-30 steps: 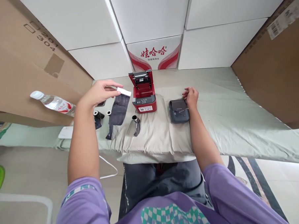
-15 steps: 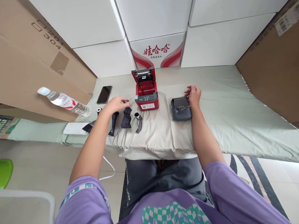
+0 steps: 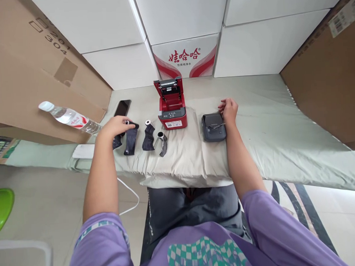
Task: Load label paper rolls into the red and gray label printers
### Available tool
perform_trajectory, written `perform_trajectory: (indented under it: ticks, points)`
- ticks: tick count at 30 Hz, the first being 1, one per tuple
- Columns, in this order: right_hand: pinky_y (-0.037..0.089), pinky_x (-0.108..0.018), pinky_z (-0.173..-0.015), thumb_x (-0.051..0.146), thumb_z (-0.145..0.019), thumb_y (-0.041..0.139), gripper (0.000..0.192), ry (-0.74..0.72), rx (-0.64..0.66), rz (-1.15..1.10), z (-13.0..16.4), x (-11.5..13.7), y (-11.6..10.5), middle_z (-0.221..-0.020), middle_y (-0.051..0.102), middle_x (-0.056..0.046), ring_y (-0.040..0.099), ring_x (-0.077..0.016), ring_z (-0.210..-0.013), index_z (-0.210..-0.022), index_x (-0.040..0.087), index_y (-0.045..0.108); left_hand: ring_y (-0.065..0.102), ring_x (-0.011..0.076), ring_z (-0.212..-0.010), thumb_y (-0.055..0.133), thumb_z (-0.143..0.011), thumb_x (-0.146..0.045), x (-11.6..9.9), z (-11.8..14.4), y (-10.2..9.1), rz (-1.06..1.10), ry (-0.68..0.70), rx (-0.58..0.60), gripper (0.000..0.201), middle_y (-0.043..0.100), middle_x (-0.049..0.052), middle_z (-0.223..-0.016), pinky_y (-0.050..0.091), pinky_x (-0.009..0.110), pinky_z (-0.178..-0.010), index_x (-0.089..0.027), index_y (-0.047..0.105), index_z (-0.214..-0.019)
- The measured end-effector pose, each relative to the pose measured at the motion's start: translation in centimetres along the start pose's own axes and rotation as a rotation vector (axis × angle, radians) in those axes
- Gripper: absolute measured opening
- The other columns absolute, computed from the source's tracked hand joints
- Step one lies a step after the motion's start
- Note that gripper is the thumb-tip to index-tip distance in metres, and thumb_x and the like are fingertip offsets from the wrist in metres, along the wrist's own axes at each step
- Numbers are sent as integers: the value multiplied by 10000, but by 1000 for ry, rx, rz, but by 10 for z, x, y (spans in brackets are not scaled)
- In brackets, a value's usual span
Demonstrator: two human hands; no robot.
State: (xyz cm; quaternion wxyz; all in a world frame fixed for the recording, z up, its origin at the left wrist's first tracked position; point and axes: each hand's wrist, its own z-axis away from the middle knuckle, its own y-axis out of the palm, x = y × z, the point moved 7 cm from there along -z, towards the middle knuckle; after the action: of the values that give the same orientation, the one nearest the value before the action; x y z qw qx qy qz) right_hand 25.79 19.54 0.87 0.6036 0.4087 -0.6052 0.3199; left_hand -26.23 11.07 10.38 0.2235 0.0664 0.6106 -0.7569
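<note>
My left hand (image 3: 115,127) is closed at the fingertips on the top of a black paper roll (image 3: 131,142), whose loose strip hangs toward the front edge. To its right are another black paper roll (image 3: 148,137) with a white core and a smaller roll (image 3: 162,144) with a curling dark tail. Part of a further dark strip (image 3: 117,142) shows beneath my left wrist. A red label printer (image 3: 173,119) stands behind the rolls with its lid raised. My right hand (image 3: 230,110) rests beside a dark grey printer (image 3: 215,133), fingers loosely bent and holding nothing.
A smartphone (image 3: 122,108) lies behind my left hand. A water bottle (image 3: 72,118) and a white flat item (image 3: 82,151) are further left. Cardboard boxes (image 3: 322,79) flank the cloth-covered surface (image 3: 261,105), and white boxes (image 3: 181,15) stack along its back.
My left hand has moved left from above the middle rolls and taken hold of the black paper roll, which has turned a little. My right hand stays in place.
</note>
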Motion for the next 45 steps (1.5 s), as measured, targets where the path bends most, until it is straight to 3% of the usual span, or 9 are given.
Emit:
perform_trajectory:
  ticks: [4,9,13,17,21,26,29,35,45]
  points:
    - [333,-181,-438,364,-1014,488,295,7,1,6,1,0,-1,-596,584,35,501,-72,-466,-780,202,566,454,92,-567,716,-897,-437,0,8,-16,799,33,-201,260,565,-48,-621,328,243,-545,-194,629,-871]
    - [382,-187,-490,273,-999,466,255,1,-5,24,2,1,-2,-592,590,38,512,-77,-481,-791,198,592,111,32,-424,303,-1124,-403,-39,11,-3,1602,225,-34,411,555,-52,-663,159,163,-360,-198,640,-1005]
    - [388,-193,-503,295,-1003,460,260,2,1,25,3,1,-2,-599,591,39,517,-81,-493,-801,200,594,180,23,-379,244,-1125,-374,-70,10,13,1862,304,112,440,524,-30,-741,158,142,-299,-285,660,-1238]
    - [396,-199,-514,352,-998,489,259,-14,6,32,2,-1,-2,-616,596,38,523,-88,-509,-807,206,586,330,46,-442,306,-1114,-303,-93,12,33,1919,275,119,366,521,-4,-804,233,137,-327,-303,641,-1260]
    - [403,-202,-530,368,-995,488,264,-24,15,24,2,-2,-2,-624,601,34,525,-91,-519,-811,208,588,498,84,-607,390,-1095,-336,-118,15,40,1738,324,65,308,599,50,-934,374,159,-433,-279,643,-1262]
    - [402,-200,-532,411,-989,486,289,-27,19,46,3,0,-2,-638,602,32,530,-90,-530,-815,207,594,676,219,-993,648,-914,-564,-150,3,31,1123,522,11,456,679,106,-1203,577,331,-765,-299,616,-1283]
    - [396,-197,-526,435,-987,488,301,-22,20,60,4,1,-2,-647,597,32,531,-91,-541,-817,210,592,685,269,-1106,800,-737,-488,-168,-12,30,804,588,19,600,696,99,-1252,579,402,-908,-263,616,-1262]
    - [389,-197,-524,457,-990,496,312,-17,21,59,7,4,-2,-649,597,31,528,-95,-552,-814,217,587,690,277,-1055,705,-728,-262,-191,-39,41,151,591,5,387,766,91,-1159,527,411,-992,-178,751,-1103]
    - [397,-198,-535,351,-997,490,264,10,9,33,8,6,-1,-625,594,32,514,-91,-535,-797,208,586,697,329,-1130,697,-782,-227,-193,-59,53,-100,584,-73,394,795,104,-1179,468,432,-1011,-237,725,-1175]
